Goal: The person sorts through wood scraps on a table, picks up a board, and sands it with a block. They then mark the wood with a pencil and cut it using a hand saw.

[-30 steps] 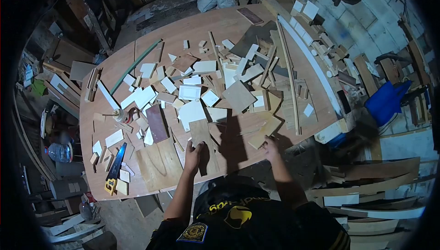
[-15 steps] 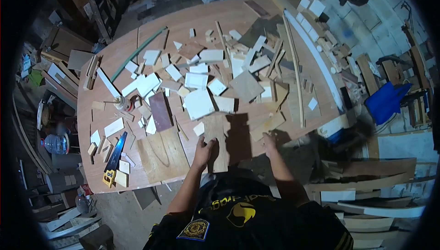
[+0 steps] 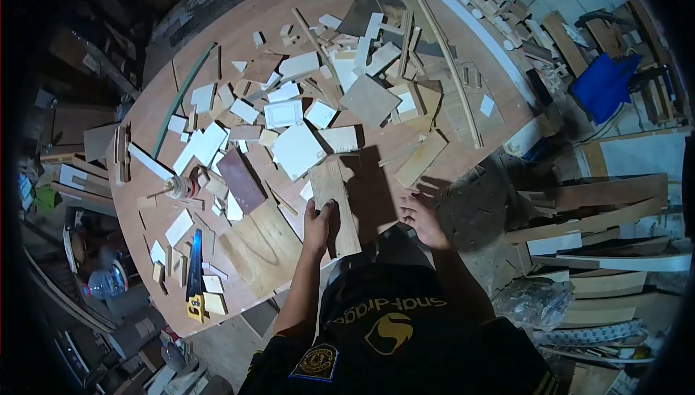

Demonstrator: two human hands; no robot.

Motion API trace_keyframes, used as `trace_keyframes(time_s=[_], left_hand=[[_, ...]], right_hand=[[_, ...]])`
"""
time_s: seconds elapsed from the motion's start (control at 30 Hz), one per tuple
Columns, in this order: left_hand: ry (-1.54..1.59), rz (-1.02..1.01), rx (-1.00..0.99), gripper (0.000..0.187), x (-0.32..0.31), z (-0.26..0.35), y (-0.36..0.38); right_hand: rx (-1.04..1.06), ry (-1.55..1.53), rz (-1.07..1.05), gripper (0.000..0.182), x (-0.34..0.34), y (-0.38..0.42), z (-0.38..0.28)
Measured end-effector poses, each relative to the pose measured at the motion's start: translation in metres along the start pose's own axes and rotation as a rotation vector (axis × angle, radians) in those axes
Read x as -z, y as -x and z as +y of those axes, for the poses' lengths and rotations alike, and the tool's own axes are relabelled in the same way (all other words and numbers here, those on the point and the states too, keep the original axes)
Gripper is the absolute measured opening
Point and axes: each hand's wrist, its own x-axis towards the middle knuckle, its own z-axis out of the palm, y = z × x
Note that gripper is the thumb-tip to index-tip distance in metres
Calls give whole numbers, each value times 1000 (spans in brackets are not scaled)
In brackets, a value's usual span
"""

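My left hand [image 3: 317,230] grips the left edge of a rectangular wooden board [image 3: 337,196], which stands up from the table's near edge and casts a dark shadow to its right. My right hand [image 3: 422,220] is empty, fingers apart, just off that edge. Beyond it lies a narrow plywood piece [image 3: 421,158], apart from the fingers. Left of the held board are a wide plywood sheet [image 3: 262,250] and a dark red-brown board [image 3: 242,180]. A large white offcut [image 3: 297,150] lies just past the board's top end.
The rounded wooden table [image 3: 148,178] carries many white and bare wood offcuts. A handsaw [image 3: 195,279] with a yellow handle lies at the left, near a glue-smeared jar [image 3: 177,187]. A long strip [image 3: 443,55] runs along the right. Planks [image 3: 608,203] are stacked beyond the table's right side.
The view has turned and shifted, so the table sits higher and further left. My right hand has come away from the narrow plywood piece and spread its fingers; my left keeps its grip.
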Motion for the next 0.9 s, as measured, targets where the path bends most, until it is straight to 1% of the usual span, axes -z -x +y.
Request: trace_keyframes(time_s=[0.03, 0.1, 0.13, 0.17, 0.2, 0.27, 0.3, 0.33, 0.4, 0.47, 0.5, 0.57, 0.6, 0.63, 0.7, 0.77, 0.83, 0.87, 0.9], left_hand=[[1, -8, -6, 24, 0, 4, 1], [-122, -24, 2, 27, -2, 14, -3], [-117, -28, -3, 27, -4, 13, -6], [-144, -46, -17, 29, -7, 11, -12], [-172, -65, -32, 31, -11, 10, -18], [-169, -75, -48, 34, -35, 28, -16], [-171, -78, -55, 37, -46, 36, -17], [-183, -99, -42, 41, -52, 37, -23], [-157, -114, -63, 42, -63, 38, -32], [-147, -117, -93, 45, -70, 32, -47], [-125, -78, -226, 40, -74, 21, -58], [-228, -35, -162, 41, -84, 41, -54], [-234, 8, -152, 42, -89, 40, -59], [-232, 32, -17, 50, -84, 29, -74], [-160, 82, -36, 47, -108, 37, -87], [-134, 72, -60, 45, -136, 49, -104], [-105, 63, -90, 43, -163, 58, -123], [-83, 43, -115, 41, -176, 61, -131], [-63, 20, -140, 40, -188, 62, -137]], right_hand=[[10, -1, 1, 38, 0, 1, 1], [-23, -25, -8, 37, 2, 0, -2], [-62, -71, -7, 37, 0, -3, -2], [-55, -67, -8, 37, -10, 2, -8], [-29, -48, -38, 37, -21, 6, -14], [37, -9, -86, 36, -43, 8, -28], [84, 11, -75, 33, -52, 5, -36], [123, 20, -79, 31, -57, -4, -41], [165, 26, -85, 29, -57, -20, -58], [209, 108, -53, 28, -53, -45, -85], [258, 167, -58, 27, -43, -67, -98], [353, 270, -23, 27, -26, -102, -139], [427, 391, -18, 27, -2, -140, -154], [498, 508, -12, 27, 20, -179, -167], [316, 278, 55, 26, 10, -199, -224], [410, 487, 34, 24, 27, -256, -263], [609, 882, 256, 25, 37, -318, -289], [605, 885, 248, 25, 30, -331, -307], [639, 1141, 392, 27, 25, -342, -324]])
